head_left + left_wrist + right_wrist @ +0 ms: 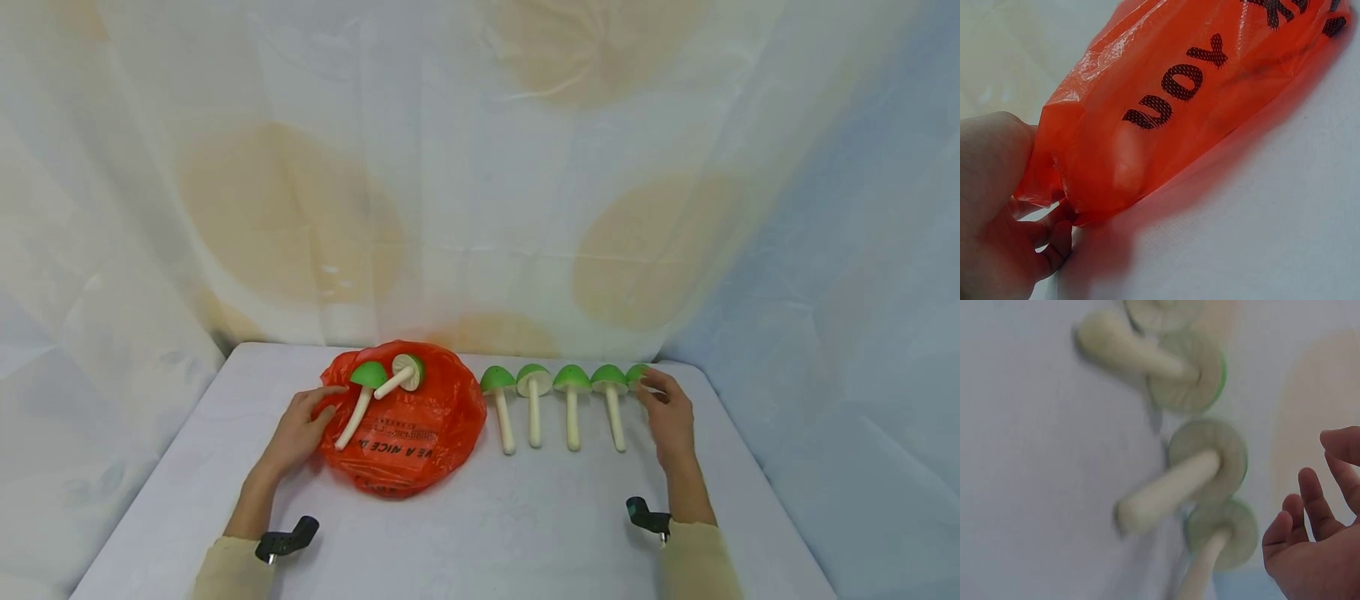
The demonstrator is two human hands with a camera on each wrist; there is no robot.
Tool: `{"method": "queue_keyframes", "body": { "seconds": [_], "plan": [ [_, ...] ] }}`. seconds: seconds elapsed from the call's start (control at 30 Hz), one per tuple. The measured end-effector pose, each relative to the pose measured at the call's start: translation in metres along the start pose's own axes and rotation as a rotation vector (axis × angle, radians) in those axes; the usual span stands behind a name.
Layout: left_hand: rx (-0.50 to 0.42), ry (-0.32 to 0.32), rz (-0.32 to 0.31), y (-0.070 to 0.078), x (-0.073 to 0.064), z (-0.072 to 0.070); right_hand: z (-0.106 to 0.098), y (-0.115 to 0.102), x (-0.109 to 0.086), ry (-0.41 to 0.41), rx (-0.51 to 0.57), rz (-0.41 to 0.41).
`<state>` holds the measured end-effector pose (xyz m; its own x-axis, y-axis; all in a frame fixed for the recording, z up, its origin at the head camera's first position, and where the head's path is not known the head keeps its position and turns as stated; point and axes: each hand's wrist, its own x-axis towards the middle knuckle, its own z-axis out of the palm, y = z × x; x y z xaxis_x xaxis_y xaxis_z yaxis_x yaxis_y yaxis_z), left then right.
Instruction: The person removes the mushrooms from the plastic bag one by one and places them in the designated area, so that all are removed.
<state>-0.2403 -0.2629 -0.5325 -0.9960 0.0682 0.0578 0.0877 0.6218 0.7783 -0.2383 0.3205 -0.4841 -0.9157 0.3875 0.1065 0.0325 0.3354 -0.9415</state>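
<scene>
A red plastic bag (405, 425) with black lettering lies on the left of the table. My left hand (300, 425) is at its left side, and in the left wrist view the fingers (1054, 240) curl at the bag's edge and hold it. Two toy mushrooms with green caps and pale stems, one upright-capped (369, 375) and one tipped over (405, 372), rest on the bag. At the far right end of a mushroom row, my right hand (670, 412) reaches over the last mushroom (637, 372), mostly hidden. In the right wrist view its fingers are spread, nothing between them.
Between the bag and my right hand, several more mushrooms (572, 400) lie side by side, caps toward the back and stems toward me. The white table (480, 533) backs onto a hanging curtain (465, 208) with yellow circles. Pale sheets hang at both sides.
</scene>
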Motion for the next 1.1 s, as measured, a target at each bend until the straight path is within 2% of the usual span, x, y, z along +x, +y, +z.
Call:
{"method": "queue_keyframes", "body": {
  "seconds": [0.27,0.57,0.6,0.7,0.83,1.0,1.1],
  "plan": [
    [-0.002,0.005,0.004,0.000,0.000,0.000,0.044,-0.039,-0.018,-0.200,0.096,-0.172],
    [0.012,0.017,0.020,0.003,0.000,-0.001,0.095,-0.091,-0.060,-0.439,0.142,-0.234],
    [0.011,0.018,0.021,0.003,0.000,-0.002,0.102,-0.093,-0.065,-0.457,0.141,-0.237],
    [0.010,0.023,0.019,0.003,-0.001,-0.003,0.128,-0.082,-0.069,-0.502,0.140,-0.254],
    [0.010,0.024,0.023,0.005,-0.002,-0.004,0.158,-0.068,-0.074,-0.526,0.116,-0.256],
    [0.016,0.015,0.019,0.008,-0.002,-0.004,0.177,-0.082,-0.088,-0.566,0.106,-0.261],
    [0.020,0.014,0.008,0.008,-0.002,-0.005,0.182,-0.095,-0.096,-0.596,0.109,-0.279]
  ]
}}
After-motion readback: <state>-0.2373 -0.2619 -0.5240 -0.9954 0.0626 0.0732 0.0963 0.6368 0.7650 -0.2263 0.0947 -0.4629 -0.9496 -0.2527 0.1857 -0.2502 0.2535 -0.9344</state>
